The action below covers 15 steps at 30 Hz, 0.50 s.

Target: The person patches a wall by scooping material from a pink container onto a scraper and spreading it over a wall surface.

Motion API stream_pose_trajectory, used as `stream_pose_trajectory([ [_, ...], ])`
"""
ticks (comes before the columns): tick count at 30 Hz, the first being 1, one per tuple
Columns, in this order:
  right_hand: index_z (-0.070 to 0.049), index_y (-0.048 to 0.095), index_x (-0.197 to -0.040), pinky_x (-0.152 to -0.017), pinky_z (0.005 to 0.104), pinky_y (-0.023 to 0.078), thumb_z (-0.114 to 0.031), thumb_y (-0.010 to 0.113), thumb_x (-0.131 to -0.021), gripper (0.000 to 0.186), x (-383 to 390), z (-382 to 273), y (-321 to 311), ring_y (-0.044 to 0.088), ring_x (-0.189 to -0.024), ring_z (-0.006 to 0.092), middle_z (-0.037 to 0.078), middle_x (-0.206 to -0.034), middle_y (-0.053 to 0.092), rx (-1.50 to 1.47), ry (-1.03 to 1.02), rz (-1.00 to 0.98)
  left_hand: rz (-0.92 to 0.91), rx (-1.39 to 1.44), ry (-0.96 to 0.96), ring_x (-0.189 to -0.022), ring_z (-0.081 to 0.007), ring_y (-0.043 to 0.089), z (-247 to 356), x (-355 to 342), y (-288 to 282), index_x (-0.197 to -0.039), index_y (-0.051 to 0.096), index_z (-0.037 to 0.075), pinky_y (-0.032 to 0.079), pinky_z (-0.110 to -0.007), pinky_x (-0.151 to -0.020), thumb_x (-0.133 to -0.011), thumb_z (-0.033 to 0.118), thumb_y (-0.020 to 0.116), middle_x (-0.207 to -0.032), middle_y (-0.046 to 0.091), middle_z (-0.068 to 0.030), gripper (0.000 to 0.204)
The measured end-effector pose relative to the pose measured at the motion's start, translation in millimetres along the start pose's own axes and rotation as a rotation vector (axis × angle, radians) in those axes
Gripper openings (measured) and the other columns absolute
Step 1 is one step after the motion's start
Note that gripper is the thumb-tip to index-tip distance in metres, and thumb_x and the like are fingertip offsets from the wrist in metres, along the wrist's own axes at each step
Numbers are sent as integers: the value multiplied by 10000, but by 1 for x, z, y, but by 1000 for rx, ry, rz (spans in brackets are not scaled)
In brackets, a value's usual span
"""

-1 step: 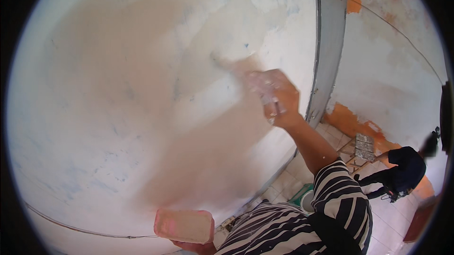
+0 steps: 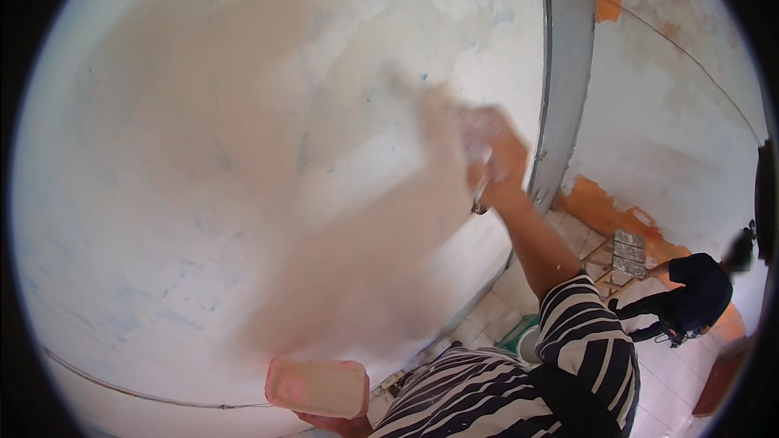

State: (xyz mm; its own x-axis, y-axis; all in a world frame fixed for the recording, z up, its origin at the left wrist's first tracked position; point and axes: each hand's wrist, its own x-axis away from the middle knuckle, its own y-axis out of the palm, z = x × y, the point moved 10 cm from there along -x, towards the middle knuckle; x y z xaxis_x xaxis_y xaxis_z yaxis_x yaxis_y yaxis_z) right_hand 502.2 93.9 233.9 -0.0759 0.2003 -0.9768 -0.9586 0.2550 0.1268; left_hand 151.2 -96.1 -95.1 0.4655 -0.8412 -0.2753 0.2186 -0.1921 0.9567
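Note:
My right hand (image 2: 501, 158), smeared with whitish paste and blurred by motion, is closed round what looks like a putty knife. The end of the handle (image 2: 479, 204) shows below the fist; its blurred front part (image 2: 436, 99) points up and left at the wall. The white wall (image 2: 187, 251) bears a damp-looking greyish patch (image 2: 381, 48) and blue specks. Low down, my left hand (image 2: 329, 423) supports a pink plastic tub (image 2: 363, 393) from beneath; beige paste coats the face turned to me. The tub hides most of those fingers.
A grey door frame (image 2: 560, 89) stands right of the wall. Farther right, a person in dark clothes (image 2: 698, 296) bends beside a paint-spattered wooden stool (image 2: 628, 253). A green and white bucket (image 2: 527, 342) is on the tiled floor near my body. A cable (image 2: 154, 397) runs along the lower wall.
My right hand has moved a little to the right and slightly up, taking the putty knife with it. The tub in my left hand has hardly moved.

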Motion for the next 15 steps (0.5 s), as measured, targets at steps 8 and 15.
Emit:
stream_pose_trajectory([
  [8,50,652,-1096,-657,316,479,25,530,-860,267,-6,62,-22,593,-714,245,145,-818,639,432,195,130,380,-146,63,-648,-144,531,-16,-3,22,-899,555,202,458,-334,-562,-920,497,554,-789,540,55,296],
  [15,14,657,-1003,-737,359,520,-106,589,-908,167,26,-3,-9,627,-801,270,147,-890,639,183,208,48,89,-195,8,-668,-155,545,-13,-9,7,-912,558,186,449,-361,-560,-922,495,545,-796,548,53,309],
])
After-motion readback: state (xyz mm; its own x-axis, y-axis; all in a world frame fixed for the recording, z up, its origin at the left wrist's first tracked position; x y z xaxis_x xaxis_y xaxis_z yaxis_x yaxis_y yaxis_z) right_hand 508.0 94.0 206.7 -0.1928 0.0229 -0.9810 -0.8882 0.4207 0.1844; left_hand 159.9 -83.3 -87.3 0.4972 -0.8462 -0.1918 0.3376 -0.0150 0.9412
